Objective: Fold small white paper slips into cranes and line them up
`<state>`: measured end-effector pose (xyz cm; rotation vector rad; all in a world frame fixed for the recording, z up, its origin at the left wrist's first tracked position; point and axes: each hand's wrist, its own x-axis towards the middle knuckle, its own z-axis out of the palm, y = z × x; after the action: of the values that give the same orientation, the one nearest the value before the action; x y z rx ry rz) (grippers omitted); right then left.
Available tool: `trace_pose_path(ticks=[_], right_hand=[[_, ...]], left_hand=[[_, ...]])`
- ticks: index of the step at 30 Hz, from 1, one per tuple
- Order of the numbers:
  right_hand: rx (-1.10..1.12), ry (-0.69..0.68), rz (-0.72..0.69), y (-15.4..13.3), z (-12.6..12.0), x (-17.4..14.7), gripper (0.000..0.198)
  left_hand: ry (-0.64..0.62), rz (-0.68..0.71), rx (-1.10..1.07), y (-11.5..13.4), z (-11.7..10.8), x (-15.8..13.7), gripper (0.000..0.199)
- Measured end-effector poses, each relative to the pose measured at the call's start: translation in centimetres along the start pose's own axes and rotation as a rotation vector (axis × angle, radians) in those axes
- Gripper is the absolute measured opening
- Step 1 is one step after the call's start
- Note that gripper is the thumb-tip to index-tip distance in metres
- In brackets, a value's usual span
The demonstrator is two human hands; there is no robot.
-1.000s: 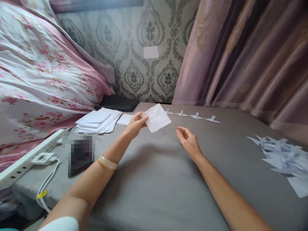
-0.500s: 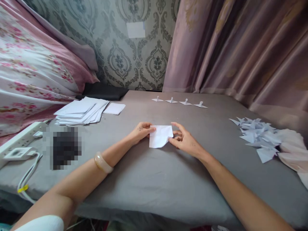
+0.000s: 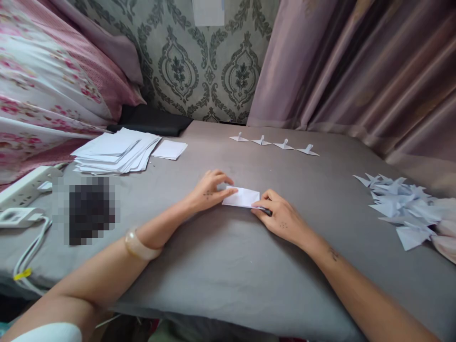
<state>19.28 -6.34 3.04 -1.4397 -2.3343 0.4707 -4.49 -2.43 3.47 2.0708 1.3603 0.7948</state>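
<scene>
A small white sheet of paper (image 3: 242, 196) lies folded to a flat rectangle low over the grey-covered surface (image 3: 228, 266), in the middle of the view. My left hand (image 3: 212, 190) holds it at the upper left, the thumb on top of the paper and the index finger curved by its far edge. At the lower right corner, my right hand (image 3: 280, 213) pinches the paper between thumb and fingers. The underside of the paper is hidden.
Several folded paper birds (image 3: 284, 144) stand in a row at the back. A pile of folded paper shapes (image 3: 406, 204) lies right. To the left are stacked paper sheets (image 3: 110, 154), a smaller stack (image 3: 170, 149), a power strip (image 3: 30, 186) and a blurred dark object (image 3: 90, 209).
The paper has gone from a square with one lifted corner to a folded rectangle. My right hand has closed on its lower right corner. The camera view has tilted down slightly.
</scene>
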Motion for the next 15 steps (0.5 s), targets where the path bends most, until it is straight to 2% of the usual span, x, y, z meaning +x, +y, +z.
trace_pose_path(ticks=[2, 4, 9, 15], right_hand=[[0.059, 0.003, 0.056, -0.1, 0.0, 0.1, 0.022], [0.104, 0.015, 0.114, -0.3, 0.1, 0.3, 0.025], [0.118, 0.074, 0.264, -0.4, 0.6, 1.2, 0.033], [0.049, 0.158, 0.348, -0.3, 1.6, 1.7, 0.033]], left_hand=[[-0.216, 0.01, -0.048, 0.3, -0.7, -0.5, 0.032], [-0.274, -0.004, -0.043, 0.3, -0.9, -0.9, 0.038], [-0.114, -0.091, 0.064, -0.5, 0.6, -0.8, 0.033], [0.002, -0.133, 0.128, -0.4, 1.9, -0.5, 0.033]])
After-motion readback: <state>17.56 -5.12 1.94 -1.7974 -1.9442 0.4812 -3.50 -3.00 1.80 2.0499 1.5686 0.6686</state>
